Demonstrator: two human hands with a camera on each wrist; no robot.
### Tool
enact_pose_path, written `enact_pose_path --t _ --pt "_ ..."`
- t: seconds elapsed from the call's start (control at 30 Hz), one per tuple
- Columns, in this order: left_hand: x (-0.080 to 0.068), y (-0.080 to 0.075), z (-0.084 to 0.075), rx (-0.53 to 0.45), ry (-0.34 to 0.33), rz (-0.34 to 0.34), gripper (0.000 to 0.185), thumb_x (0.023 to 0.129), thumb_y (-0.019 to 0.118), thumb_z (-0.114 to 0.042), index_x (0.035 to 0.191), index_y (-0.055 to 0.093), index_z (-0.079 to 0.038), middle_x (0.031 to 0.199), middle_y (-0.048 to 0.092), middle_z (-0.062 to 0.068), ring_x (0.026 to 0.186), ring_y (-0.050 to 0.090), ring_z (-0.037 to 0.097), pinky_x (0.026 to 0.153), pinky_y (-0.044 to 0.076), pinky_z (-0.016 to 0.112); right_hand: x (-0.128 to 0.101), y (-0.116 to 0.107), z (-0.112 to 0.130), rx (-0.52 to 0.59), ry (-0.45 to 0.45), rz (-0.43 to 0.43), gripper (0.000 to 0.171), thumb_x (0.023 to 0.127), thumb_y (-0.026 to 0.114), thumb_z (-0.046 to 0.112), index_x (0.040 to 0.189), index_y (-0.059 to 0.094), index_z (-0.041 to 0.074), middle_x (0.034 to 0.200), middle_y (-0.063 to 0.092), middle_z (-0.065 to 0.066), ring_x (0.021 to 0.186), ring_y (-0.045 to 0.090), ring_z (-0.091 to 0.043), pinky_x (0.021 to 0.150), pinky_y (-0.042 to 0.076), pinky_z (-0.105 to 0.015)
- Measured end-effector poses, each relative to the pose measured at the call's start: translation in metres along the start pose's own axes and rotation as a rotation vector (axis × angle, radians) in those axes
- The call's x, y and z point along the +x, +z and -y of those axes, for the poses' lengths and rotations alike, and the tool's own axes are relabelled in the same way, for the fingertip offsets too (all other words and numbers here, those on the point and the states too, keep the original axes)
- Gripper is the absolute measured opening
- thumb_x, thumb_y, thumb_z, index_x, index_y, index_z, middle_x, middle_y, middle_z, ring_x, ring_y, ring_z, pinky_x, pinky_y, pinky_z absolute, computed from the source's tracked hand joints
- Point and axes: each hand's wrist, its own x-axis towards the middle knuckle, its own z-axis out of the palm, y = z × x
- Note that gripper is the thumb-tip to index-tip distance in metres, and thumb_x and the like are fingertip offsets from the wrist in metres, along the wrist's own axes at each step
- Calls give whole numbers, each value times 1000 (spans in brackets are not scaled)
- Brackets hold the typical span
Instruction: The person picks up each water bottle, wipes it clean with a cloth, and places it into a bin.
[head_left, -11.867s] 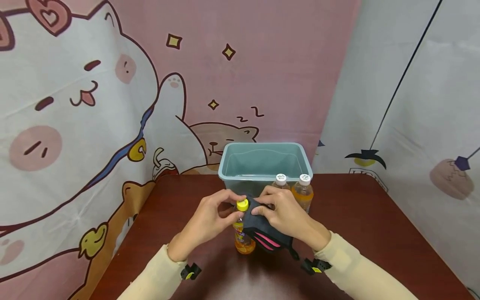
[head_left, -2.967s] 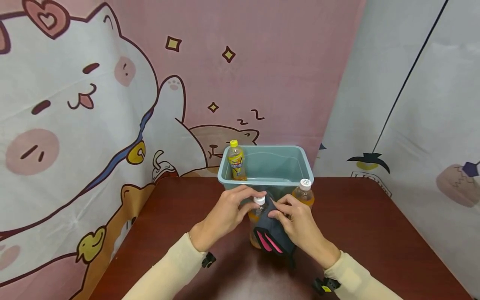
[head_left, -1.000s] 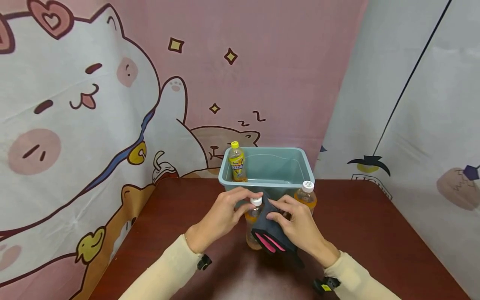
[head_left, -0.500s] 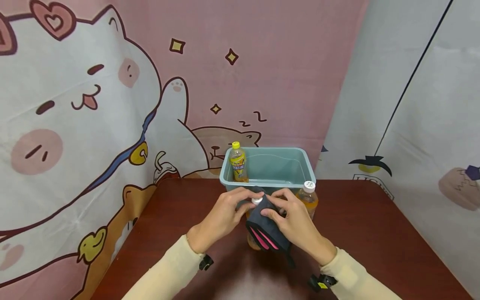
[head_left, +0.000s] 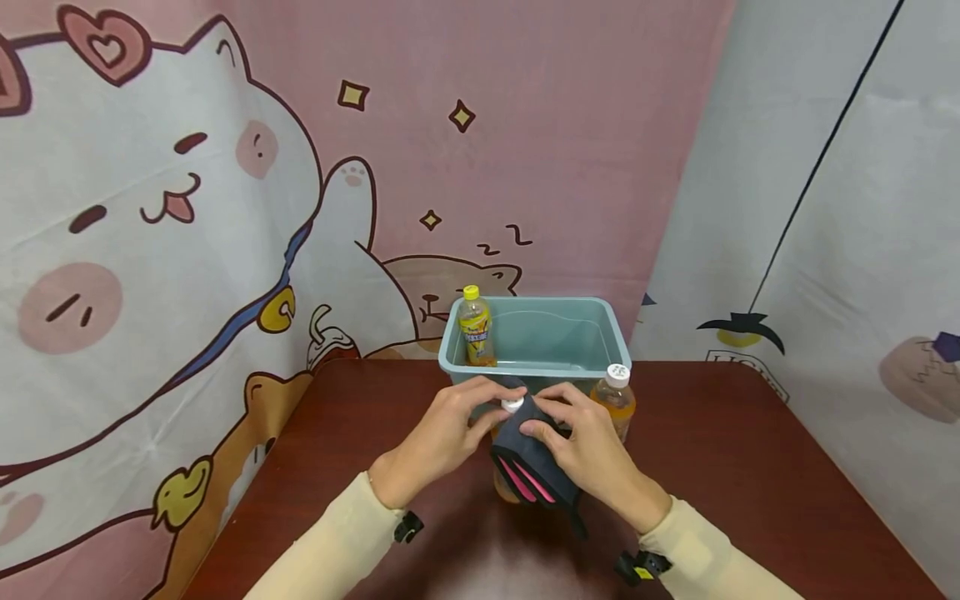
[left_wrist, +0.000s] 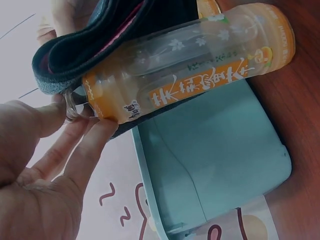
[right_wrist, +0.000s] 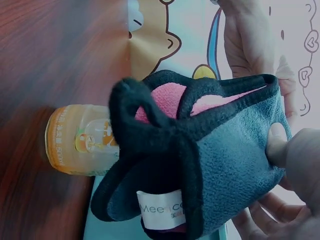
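Cloth [head_left: 525,435], dark grey with black edging and pink lining, is hanging between the two hands and lying against the cap and neck of a bottle [left_wrist: 195,70]. The left hand [head_left: 442,429] is keeping a narrow pinch, its forefinger and thumb holding the bottle at its white cap [head_left: 513,405]. The right hand [head_left: 596,450] is gripping the cloth, its thumb pressing on the near face and its other fingers going behind. The bottle is standing upright on the table [head_left: 720,467], below the gap between the hands; the cloth is hiding much of it from the head view, while the left wrist view is showing its orange label with white lettering. A pale tag [right_wrist: 162,209] is showing at the cloth's edge, and a dark loop is dangling below the right hand.

Directly beyond the hands, a blue-green tub [head_left: 534,372] is sitting at the far side of the table. Inside it, farther out than the left hand, a yellow-capped bottle [head_left: 476,332] is standing against the left end. Just beyond the right hand, another white-capped bottle [head_left: 617,404] is standing before the tub. Behind everything, a pink-and-white cartoon backdrop [head_left: 555,158] is hanging.
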Motion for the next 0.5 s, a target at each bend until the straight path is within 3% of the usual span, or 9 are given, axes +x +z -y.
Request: enact_pose_path --t 0.13,0.27,0.5 --pt "-1 1 1 41 45 -25 37 109 81 -13 146 81 -17 134 82 1 121 80 15 90 66 24 0 -1 1 -35 -42 -42 38 93 98 14 127 88 0 116 83 -8 100 84 -24 75 70 -34" --pt "0 1 1 75 83 -45 37 109 82 -13 146 81 -16 136 79 2 123 79 16 90 66 24 0 -3 3 -73 -66 -69 36 90 101 15 121 89 2 110 86 -7 96 87 -23 75 72 -37" --pt "-2 2 3 73 71 -29 38 110 82 -14 147 80 -17 140 78 -1 122 77 13 86 66 25 -3 -7 5 -79 -47 -54 31 88 102 13 114 90 3 101 83 -5 80 79 -14 64 64 -25"
